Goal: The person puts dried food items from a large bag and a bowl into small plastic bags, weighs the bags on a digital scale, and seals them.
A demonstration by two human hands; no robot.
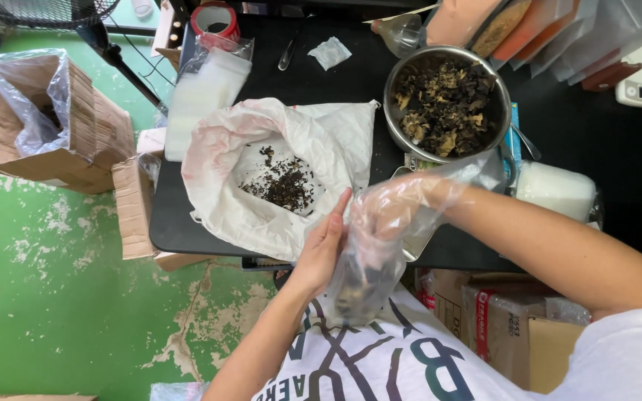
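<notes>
Head view, looking straight down: the left hand point(326, 241) sits just below the middle of the frame, fingers flat and together, pressed against the side of a clear plastic bag point(369, 267) and steadying it. The right hand point(389, 210) is right there beside it, wearing a thin see-through glove, fingers curled and pushed down into the mouth of that bag; what the fingers pinch inside is too blurred to tell. Dark dried pieces show through the bag's lower end, which hangs over the table's front edge, above the person's white printed shirt point(380, 364).

Left of the hands, at frame centre, a white sack point(217, 152) lies open on the black table point(603, 141), a scatter of dark dried bits point(284, 182) at its bottom. Upper right of centre, a steel bowl point(393, 89) holds a heap of dark and tan dried material. A red tape roll point(215, 18) stands at the top, with a stack of clear bags point(202, 93) just below it. Far left, on the green floor point(46, 297), an open cardboard box point(83, 141) is lined with plastic.
</notes>
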